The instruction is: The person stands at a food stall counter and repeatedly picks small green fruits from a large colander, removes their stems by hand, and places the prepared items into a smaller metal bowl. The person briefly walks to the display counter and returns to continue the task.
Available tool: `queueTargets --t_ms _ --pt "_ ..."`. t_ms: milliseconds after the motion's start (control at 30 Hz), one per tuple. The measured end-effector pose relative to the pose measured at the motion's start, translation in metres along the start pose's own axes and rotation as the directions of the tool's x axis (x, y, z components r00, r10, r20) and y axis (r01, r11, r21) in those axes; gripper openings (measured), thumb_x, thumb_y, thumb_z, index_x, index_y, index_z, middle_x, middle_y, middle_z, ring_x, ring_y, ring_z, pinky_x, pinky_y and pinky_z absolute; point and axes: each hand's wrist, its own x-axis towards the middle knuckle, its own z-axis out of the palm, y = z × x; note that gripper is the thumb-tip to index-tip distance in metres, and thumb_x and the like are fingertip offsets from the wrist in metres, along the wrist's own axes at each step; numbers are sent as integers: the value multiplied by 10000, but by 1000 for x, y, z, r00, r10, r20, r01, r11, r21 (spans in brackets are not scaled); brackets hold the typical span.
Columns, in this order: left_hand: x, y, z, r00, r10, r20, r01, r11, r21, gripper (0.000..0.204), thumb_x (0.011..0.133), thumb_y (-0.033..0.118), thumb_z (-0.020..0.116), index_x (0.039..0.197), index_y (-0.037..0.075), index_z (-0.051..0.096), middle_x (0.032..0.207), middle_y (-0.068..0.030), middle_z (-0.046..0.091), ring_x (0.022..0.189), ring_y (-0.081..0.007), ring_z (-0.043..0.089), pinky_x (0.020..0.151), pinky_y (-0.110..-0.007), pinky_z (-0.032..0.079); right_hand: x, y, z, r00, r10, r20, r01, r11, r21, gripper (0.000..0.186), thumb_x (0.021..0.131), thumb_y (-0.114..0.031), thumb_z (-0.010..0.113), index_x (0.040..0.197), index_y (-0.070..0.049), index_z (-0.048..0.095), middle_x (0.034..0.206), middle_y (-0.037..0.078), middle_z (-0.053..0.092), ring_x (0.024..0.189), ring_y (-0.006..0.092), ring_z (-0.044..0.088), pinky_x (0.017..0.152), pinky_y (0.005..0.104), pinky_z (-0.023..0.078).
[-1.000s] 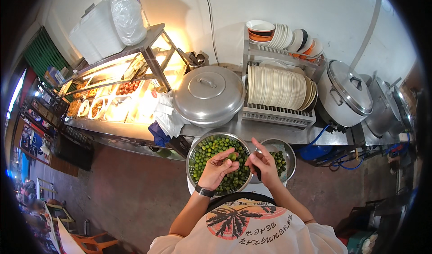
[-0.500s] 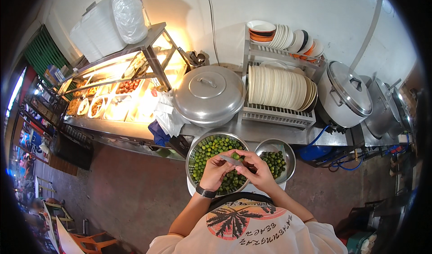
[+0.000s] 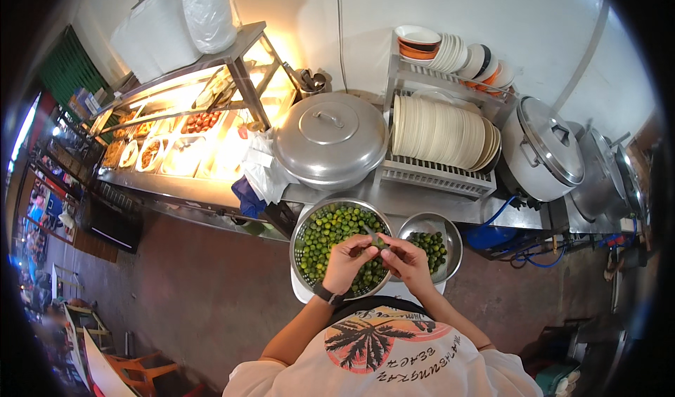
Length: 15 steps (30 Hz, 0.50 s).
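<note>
Close together over the perforated metal colander (image 3: 298, 276), both of my hands are closed in pinches. A small green citrus fruit (image 3: 380, 244) sits between the fingertips, gripped by my left hand (image 3: 346, 262), which has a dark watch on its wrist. My right hand (image 3: 409, 262) pinches a small knife (image 3: 371, 232); its grey blade points up and to the left, and its handle is hidden by fingers. Whole green citrus fruits (image 3: 330, 227) fill much of the colander. Darker green fruits (image 3: 433, 251) lie in the plain metal bowl (image 3: 455, 246) to the right.
Behind the colander, a large lidded pot (image 3: 330, 140) stands on the steel counter (image 3: 436, 206), beside a plate rack (image 3: 439, 179) and a rice cooker (image 3: 538, 151). At left is a lit food display case (image 3: 190, 126) with a white plastic bag (image 3: 264, 172) at its corner.
The knife blade has swung from lying across my fingers to pointing up and away. My fingertips have shifted slightly right, and the fruit has moved lower between them.
</note>
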Motion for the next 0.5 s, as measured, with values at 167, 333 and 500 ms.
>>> queueTargets --t_ms 167,333,500 --pt "12 -48 -14 981 -188 -38 192 952 239 317 929 150 588 1172 -52 577 1058 -75 650 963 -125 592 847 -235 475 15 54 -24 943 305 -137 -263 930 259 341 923 -189 598 1247 -89 562 736 20 562 545 83 471 426 221 315" --pt "-7 -145 -96 949 -293 -114 227 385 894 686 802 403 696 1278 -39 476 1244 -267 475 1117 -385 498 944 -416 432 18 148 -115 701 641 -314 -413 723 554 218 917 -271 604 1109 -176 559 739 23 532 537 127 460 436 257 343" --pt "4 -169 -159 929 -179 -324 356 189 915 674 771 272 724 1306 15 406 1298 -245 372 1194 -424 378 930 -504 419 17 150 -142 603 594 -533 -303 788 536 191 931 -286 577 1094 -199 527 739 24 528 539 131 461 432 266 349"
